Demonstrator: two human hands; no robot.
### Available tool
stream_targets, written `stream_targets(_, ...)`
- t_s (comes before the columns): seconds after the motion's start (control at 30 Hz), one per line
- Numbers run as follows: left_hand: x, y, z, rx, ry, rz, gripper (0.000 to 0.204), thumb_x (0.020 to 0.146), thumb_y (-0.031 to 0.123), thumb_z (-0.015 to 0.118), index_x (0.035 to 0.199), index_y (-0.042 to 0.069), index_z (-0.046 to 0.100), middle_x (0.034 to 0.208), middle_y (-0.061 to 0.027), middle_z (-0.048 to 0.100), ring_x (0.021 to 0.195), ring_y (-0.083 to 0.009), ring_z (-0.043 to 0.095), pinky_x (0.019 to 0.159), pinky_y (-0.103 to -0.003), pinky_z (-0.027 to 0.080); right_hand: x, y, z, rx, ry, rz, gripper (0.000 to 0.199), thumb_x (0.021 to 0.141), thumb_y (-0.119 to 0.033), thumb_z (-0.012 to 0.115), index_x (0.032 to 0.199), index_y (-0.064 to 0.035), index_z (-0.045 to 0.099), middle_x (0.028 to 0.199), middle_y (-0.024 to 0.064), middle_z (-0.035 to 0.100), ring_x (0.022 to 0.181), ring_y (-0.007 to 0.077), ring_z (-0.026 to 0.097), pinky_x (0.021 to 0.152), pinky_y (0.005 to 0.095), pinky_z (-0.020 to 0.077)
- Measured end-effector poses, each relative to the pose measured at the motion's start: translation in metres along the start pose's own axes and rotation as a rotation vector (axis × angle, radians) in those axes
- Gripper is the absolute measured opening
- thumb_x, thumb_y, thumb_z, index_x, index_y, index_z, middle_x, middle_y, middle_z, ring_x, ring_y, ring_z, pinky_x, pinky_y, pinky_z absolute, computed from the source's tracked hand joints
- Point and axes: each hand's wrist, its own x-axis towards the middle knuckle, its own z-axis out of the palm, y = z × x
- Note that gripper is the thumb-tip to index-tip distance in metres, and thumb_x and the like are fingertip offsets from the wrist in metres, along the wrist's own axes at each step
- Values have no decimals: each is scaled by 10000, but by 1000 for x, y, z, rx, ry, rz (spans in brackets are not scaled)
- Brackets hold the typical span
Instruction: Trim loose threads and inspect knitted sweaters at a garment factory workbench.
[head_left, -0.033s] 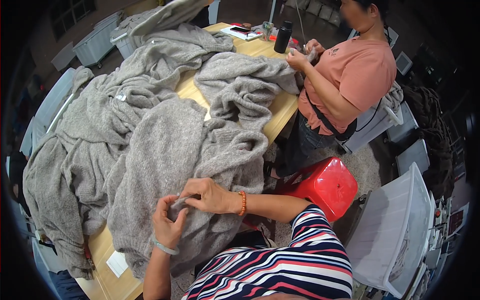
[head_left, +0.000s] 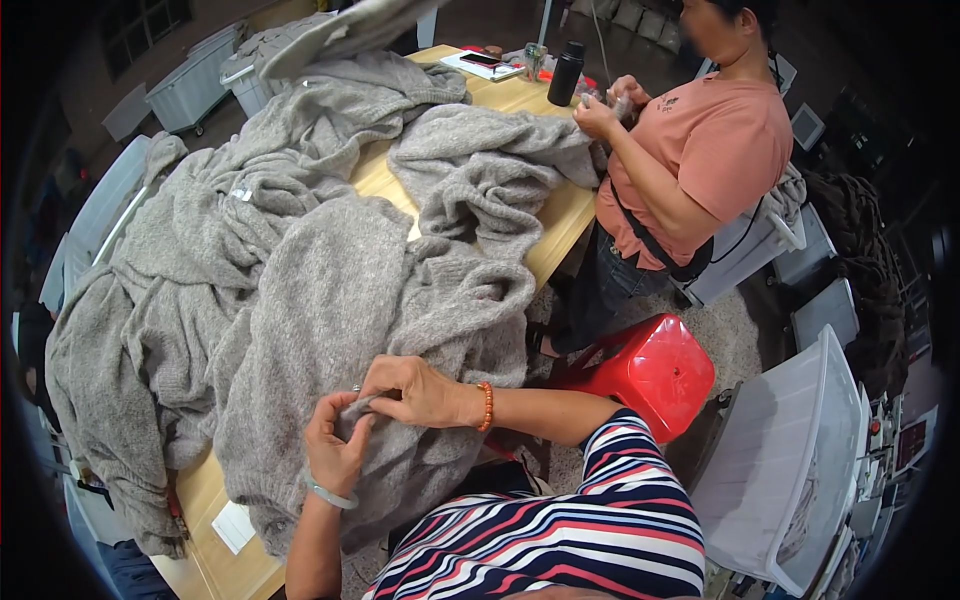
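Note:
A pile of grey knitted garments [head_left: 300, 280] covers a long wooden table [head_left: 562, 216]. My left hand [head_left: 335, 447], with a pale bangle on its wrist, pinches a fold of the nearest grey garment at the table's near edge. My right hand [head_left: 412, 390], with an orange bead bracelet on its wrist, grips the same fold just above, and the fingers of both hands meet on the cloth. A small thin object seems to sit between the fingertips, too small to identify.
A person in a salmon shirt [head_left: 705, 150] stands at the table's right side, with both hands [head_left: 603, 108] on another grey knit. A red stool [head_left: 652, 366] stands between us. White plastic crates [head_left: 790, 470] are at my right. A black bottle [head_left: 565, 72] and a phone [head_left: 480, 60] lie at the far end.

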Motion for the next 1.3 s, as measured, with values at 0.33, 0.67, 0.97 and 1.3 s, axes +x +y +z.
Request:
stream_targets(0.33, -1, -1, 2, -106, -49, -118, 108, 817, -28, 605, 911, -31, 657, 804, 10, 654, 721, -57, 562, 652, -202, 451, -2, -11, -18, 248, -135, 223, 153, 773, -37, 643, 911, 10, 691, 812, 86, 599, 692, 137, 588, 625, 264, 457)
stream_targets(0.67, 8, 3, 10, 446, -49, 209, 166, 656, -36, 595, 812, 13, 626, 653, -129, 537, 610, -312, 553, 594, -353, 440, -6, 4, -5, -22, -201, 19, 171, 752, -12, 589, 918, 15, 559, 885, 165, 548, 818, 353, 579, 716, 397, 476)
stream_targets(0.97, 29, 0, -2, 51, -55, -256, 169, 829, -30, 545, 965, -2, 641, 880, -152, 658, 798, -258, 665, 717, -304, 503, -1, 4, -11, -35, -308, 94, 178, 760, -54, 593, 920, 7, 543, 903, 173, 553, 824, 374, 585, 729, 424, 478)
stream_targets(1.3, 40, 5, 13, 543, -109, 66, 108, 765, -18, 624, 855, 30, 587, 824, -150, 570, 722, -372, 588, 624, -421, 467, -5, 12, -8, -59, -245, 11, 190, 798, -73, 586, 958, -15, 501, 874, 164, 486, 743, 373, 555, 634, 436, 468)
